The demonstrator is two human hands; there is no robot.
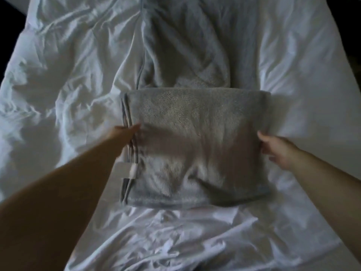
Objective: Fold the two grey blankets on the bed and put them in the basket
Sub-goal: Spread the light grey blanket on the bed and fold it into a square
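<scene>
A folded grey blanket [195, 147] lies as a thick rectangle in the middle of the white bed. A white label sticks out at its left edge. My left hand [126, 134] grips that left edge, thumb on top and fingers tucked among the layers. At the right edge my right hand [277, 149] holds the fold, thumb against the fabric and fingers curled underneath. Behind it, the second grey blanket [187, 49] lies unfolded and rumpled, stretching toward the far end of the bed. No basket is in view.
Crumpled white bedding [64, 81] covers the bed on both sides and in front of the folded blanket. The bed's right edge [349, 79] and far left corner border on dark floor.
</scene>
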